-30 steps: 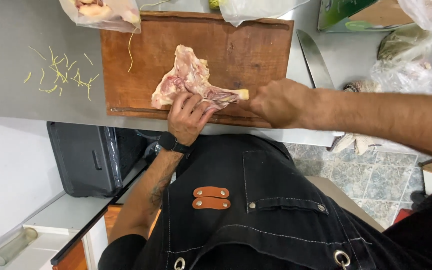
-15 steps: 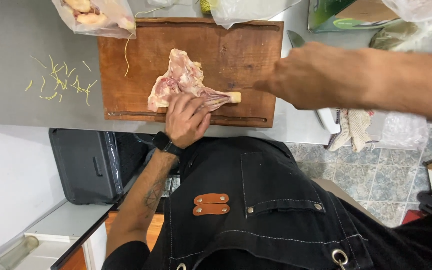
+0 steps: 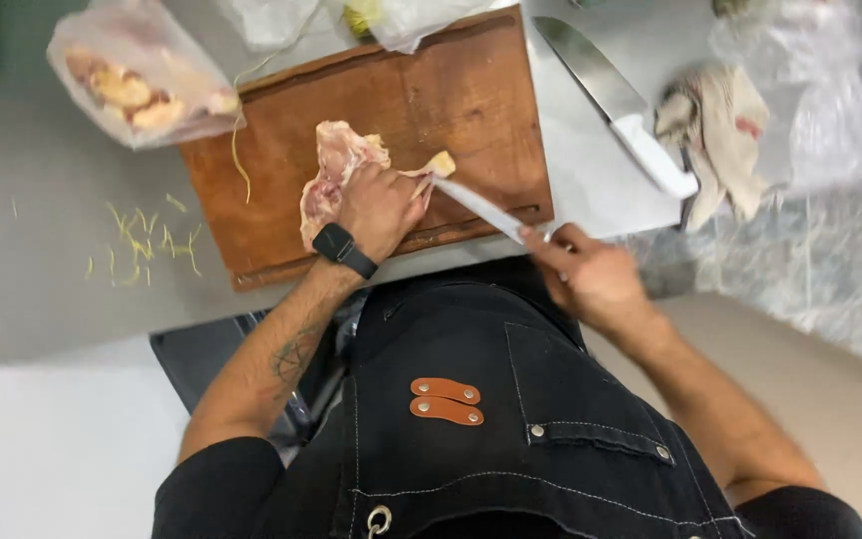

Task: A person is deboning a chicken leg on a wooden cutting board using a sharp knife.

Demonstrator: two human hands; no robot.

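A raw chicken piece (image 3: 329, 170) lies on a brown wooden cutting board (image 3: 451, 100). My left hand (image 3: 379, 208), with a black watch on its wrist, presses down on the chicken's near side. My right hand (image 3: 591, 274) grips the handle of a narrow boning knife (image 3: 481, 207). Its blade reaches up and left to the bone end of the chicken, beside my left fingers.
A large white-handled chef's knife (image 3: 616, 105) lies on the steel counter right of the board, next to a crumpled cloth (image 3: 715, 130). A plastic bag of chicken pieces (image 3: 137, 85) sits at the board's far left. Yellow shreds (image 3: 147, 240) dot the counter.
My right hand has drawn back from the far right of the counter toward my body and now holds a narrow knife against the chicken. The left hand has stayed on the meat.
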